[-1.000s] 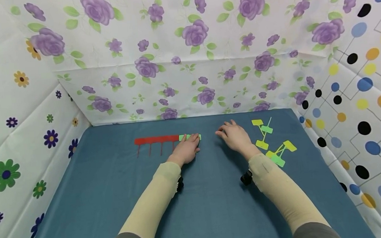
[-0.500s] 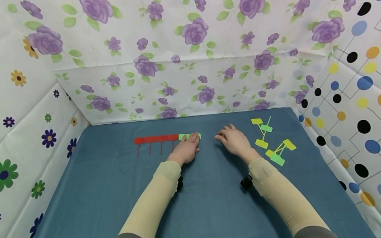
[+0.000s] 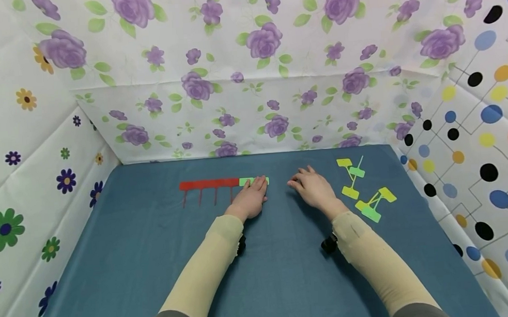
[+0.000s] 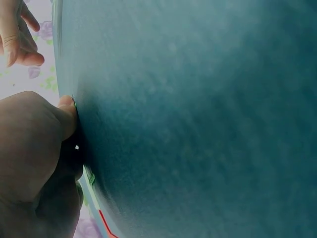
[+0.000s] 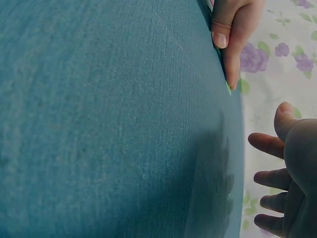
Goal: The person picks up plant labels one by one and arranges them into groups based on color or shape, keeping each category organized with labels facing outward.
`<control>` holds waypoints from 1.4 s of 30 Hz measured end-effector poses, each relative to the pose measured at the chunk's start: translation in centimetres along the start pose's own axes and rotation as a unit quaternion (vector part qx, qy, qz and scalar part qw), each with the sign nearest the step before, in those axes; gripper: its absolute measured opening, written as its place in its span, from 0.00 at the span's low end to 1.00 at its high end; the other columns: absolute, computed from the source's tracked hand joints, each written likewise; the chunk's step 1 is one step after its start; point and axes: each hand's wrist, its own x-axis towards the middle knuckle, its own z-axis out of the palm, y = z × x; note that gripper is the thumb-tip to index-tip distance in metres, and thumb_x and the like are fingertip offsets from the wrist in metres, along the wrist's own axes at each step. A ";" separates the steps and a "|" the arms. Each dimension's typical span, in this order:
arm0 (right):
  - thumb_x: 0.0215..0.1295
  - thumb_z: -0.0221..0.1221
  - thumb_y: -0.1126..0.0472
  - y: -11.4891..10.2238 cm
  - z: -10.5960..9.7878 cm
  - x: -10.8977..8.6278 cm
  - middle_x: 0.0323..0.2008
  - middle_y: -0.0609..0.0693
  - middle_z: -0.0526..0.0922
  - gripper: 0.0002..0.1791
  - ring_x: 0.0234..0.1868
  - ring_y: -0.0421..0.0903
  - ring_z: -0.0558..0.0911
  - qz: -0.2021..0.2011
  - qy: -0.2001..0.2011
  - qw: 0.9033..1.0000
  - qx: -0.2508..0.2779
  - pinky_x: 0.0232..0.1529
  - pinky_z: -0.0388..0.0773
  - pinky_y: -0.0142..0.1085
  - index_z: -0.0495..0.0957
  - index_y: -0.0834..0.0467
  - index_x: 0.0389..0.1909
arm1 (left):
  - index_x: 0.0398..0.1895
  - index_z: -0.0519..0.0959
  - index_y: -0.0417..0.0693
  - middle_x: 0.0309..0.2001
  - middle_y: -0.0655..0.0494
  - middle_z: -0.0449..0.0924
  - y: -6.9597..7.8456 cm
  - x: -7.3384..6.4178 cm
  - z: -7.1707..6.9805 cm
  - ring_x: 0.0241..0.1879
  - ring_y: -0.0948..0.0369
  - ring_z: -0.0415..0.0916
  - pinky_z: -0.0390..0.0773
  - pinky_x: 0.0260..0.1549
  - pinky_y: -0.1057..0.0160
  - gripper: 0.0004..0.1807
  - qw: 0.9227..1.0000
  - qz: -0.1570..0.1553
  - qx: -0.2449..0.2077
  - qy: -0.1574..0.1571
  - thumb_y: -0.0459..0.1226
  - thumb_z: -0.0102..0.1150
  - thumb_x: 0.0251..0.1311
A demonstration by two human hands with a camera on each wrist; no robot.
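Green strip (image 3: 242, 182), end to end with red strip (image 3: 209, 184) on cloth (image 3: 283, 273), pressed under straight fingers of left hand (image 3: 249, 201). Nearby, right hand (image 3: 312, 186), relaxed; fingers spread in right wrist view, bunched-looking from head. Unmoved since half a second ago.

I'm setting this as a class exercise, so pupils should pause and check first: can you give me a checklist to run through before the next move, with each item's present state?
1. Left hand lies on the green strip: ok.
2. Green strip meets the end of the red strip: ok, no gap shows in the head view.
3. Right hand is free: ok, it holds nothing.
4. Yellow and green pieces at the right are laid out singly: not ok, they lie bunched in two groups.
5. Green strip has stems like the red one: cannot tell, the left hand covers much of it.
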 end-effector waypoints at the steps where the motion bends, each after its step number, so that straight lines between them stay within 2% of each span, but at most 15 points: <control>1: 0.84 0.52 0.40 0.0 0.0 -0.1 0.77 0.64 0.70 0.27 0.82 0.69 0.55 -0.001 0.001 1.000 0.001 0.79 0.59 0.64 0.85 0.55 0.63 | 0.88 0.50 0.43 0.88 0.49 0.41 0.0 0.0 0.0 0.86 0.52 0.38 0.39 0.84 0.49 0.34 1.000 0.000 0.001 -0.001 0.45 0.40 0.88; 6: 0.84 0.55 0.44 0.7 -0.5 -0.5 0.76 0.65 0.71 0.23 0.82 0.70 0.56 -0.018 0.008 1.000 0.005 0.79 0.59 0.65 0.86 0.55 0.61 | 0.88 0.49 0.42 0.88 0.49 0.40 -0.2 0.1 0.1 0.86 0.52 0.37 0.39 0.84 0.49 0.34 1.000 0.004 -0.003 -0.003 0.45 0.40 0.88; 12: 0.83 0.59 0.56 3.3 -2.3 -0.8 0.75 0.69 0.70 0.15 0.80 0.73 0.58 -0.030 0.021 0.999 -0.016 0.77 0.61 0.67 0.85 0.58 0.60 | 0.88 0.48 0.42 0.88 0.49 0.39 -0.4 0.0 0.2 0.86 0.53 0.36 0.38 0.84 0.50 0.34 1.000 0.011 -0.015 -0.002 0.45 0.39 0.88; 20: 0.84 0.57 0.62 10.2 -5.5 -1.9 0.74 0.72 0.69 0.15 0.79 0.76 0.56 0.033 0.023 0.998 -0.053 0.69 0.68 0.72 0.83 0.61 0.62 | 0.88 0.49 0.42 0.88 0.48 0.40 -0.5 0.0 -0.2 0.86 0.52 0.39 0.40 0.84 0.47 0.35 1.000 0.021 -0.013 -0.006 0.46 0.41 0.88; 22: 0.83 0.57 0.63 11.9 -5.9 -2.4 0.72 0.71 0.73 0.14 0.77 0.76 0.60 0.045 0.031 0.996 -0.074 0.63 0.73 0.72 0.84 0.61 0.61 | 0.88 0.49 0.42 0.88 0.48 0.40 -0.6 -0.1 -0.3 0.86 0.52 0.39 0.40 0.84 0.47 0.35 1.000 0.022 -0.012 -0.009 0.47 0.42 0.87; 25: 0.82 0.58 0.65 14.0 -6.4 -2.9 0.62 0.68 0.81 0.12 0.69 0.72 0.72 0.055 0.058 0.992 -0.102 0.53 0.81 0.67 0.86 0.62 0.57 | 0.88 0.48 0.43 0.88 0.49 0.39 -0.6 -0.2 -0.5 0.86 0.53 0.38 0.40 0.84 0.47 0.36 1.000 0.020 -0.007 -0.014 0.48 0.42 0.87; 27: 0.81 0.58 0.67 15.1 -6.7 -3.1 0.58 0.66 0.82 0.12 0.65 0.71 0.75 0.061 0.072 0.989 -0.117 0.49 0.82 0.65 0.87 0.62 0.56 | 0.88 0.48 0.43 0.88 0.49 0.39 -0.6 -0.2 -0.5 0.86 0.53 0.38 0.40 0.84 0.48 0.37 1.000 0.019 -0.005 -0.014 0.48 0.42 0.87; 30: 0.80 0.58 0.68 16.2 -6.9 -3.1 0.61 0.68 0.80 0.13 0.68 0.72 0.72 0.074 0.073 0.987 -0.125 0.54 0.79 0.69 0.87 0.61 0.58 | 0.88 0.48 0.43 0.88 0.49 0.40 -0.6 -0.3 -0.5 0.86 0.53 0.38 0.40 0.84 0.48 0.37 1.000 0.018 -0.006 -0.012 0.48 0.43 0.87; 33: 0.80 0.58 0.69 17.0 -7.2 -3.0 0.68 0.71 0.75 0.16 0.74 0.75 0.64 0.081 0.048 0.987 -0.127 0.62 0.71 0.74 0.85 0.59 0.62 | 0.88 0.48 0.43 0.88 0.49 0.40 -0.6 -0.3 -0.3 0.86 0.53 0.38 0.40 0.84 0.48 0.36 1.000 0.018 -0.006 -0.011 0.48 0.43 0.87; 36: 0.79 0.59 0.70 17.6 -7.4 -2.7 0.72 0.72 0.70 0.18 0.77 0.75 0.59 0.073 0.018 0.989 -0.131 0.68 0.65 0.75 0.83 0.58 0.65 | 0.88 0.48 0.43 0.88 0.49 0.39 -0.6 -0.3 -0.3 0.86 0.53 0.37 0.39 0.84 0.48 0.36 1.000 0.017 -0.006 -0.012 0.48 0.42 0.87; 42: 0.79 0.58 0.70 18.5 -7.7 -2.5 0.76 0.74 0.64 0.23 0.78 0.76 0.56 0.056 -0.021 0.987 -0.149 0.72 0.61 0.74 0.79 0.57 0.72 | 0.88 0.47 0.44 0.88 0.50 0.38 -0.4 -0.1 -0.4 0.86 0.54 0.35 0.39 0.84 0.47 0.37 1.000 0.011 -0.004 -0.018 0.48 0.42 0.87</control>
